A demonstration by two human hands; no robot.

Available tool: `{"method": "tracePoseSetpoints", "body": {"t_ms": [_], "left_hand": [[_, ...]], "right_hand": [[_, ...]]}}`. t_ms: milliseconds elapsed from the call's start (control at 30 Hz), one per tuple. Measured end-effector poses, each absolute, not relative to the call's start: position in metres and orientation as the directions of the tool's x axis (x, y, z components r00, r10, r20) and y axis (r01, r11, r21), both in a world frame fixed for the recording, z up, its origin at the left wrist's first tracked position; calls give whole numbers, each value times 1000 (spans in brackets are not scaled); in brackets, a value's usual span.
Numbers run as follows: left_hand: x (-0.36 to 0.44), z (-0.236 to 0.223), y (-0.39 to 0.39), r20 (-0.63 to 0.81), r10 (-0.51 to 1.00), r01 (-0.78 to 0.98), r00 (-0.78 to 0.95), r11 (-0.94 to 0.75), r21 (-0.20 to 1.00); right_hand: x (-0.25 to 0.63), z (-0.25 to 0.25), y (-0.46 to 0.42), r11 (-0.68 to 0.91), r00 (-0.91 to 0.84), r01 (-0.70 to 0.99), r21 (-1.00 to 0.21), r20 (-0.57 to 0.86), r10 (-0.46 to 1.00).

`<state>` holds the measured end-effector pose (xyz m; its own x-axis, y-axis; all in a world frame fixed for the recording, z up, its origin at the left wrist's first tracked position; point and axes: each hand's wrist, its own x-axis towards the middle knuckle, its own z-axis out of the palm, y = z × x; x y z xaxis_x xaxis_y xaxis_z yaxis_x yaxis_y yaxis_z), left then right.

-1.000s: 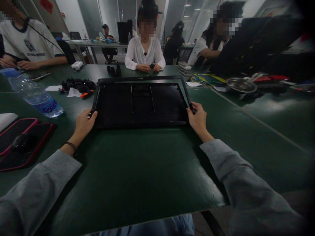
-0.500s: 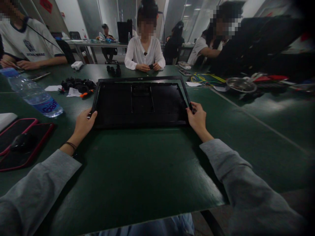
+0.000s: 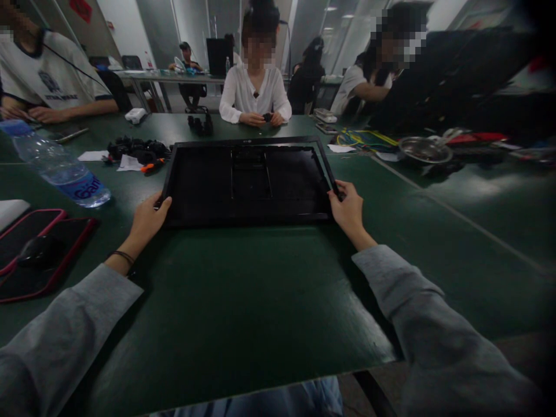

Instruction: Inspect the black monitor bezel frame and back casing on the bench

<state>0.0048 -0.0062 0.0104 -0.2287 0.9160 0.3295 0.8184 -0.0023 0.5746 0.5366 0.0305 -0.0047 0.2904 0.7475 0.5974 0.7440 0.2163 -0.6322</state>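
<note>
A thin black monitor bezel (image 3: 208, 142) lies over a black monitor back cover (image 3: 200, 179) on the green table. The cover has a raised rectangular section in its middle. My left hand (image 3: 149, 219) is closed around the bezel's left side near the front corner, thumb on top. On the opposite side my right hand (image 3: 348, 211) grips the bezel near its front right corner. A narrow gap shows between bezel and cover along the right edge. The undersides of both hands' fingers are hidden.
On the left are a water bottle (image 3: 65, 171), red-edged dark trays (image 3: 65, 255) and a pile of black parts (image 3: 139, 150). A metal bowl (image 3: 425, 152) and yellow-green cables (image 3: 365, 140) lie at the right. Across the table a person in white (image 3: 254, 95) handles a small black part.
The bezel's far edge has dropped slightly toward the back cover, and the gap at the upper right looks a little narrower. Both hands keep their hold almost in place.
</note>
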Motion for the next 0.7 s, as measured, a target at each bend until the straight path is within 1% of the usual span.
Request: {"method": "tracePoseSetpoints", "body": {"t_ms": [467, 700], "left_hand": [[6, 12, -8, 323, 919, 812, -226, -5, 583], [7, 14, -8, 342, 910, 805, -235, -15, 594]], "right_hand": [[538, -7, 32, 237, 277, 748, -620, 616, 738], [537, -7, 31, 240, 276, 751, -616, 622, 733]]}}
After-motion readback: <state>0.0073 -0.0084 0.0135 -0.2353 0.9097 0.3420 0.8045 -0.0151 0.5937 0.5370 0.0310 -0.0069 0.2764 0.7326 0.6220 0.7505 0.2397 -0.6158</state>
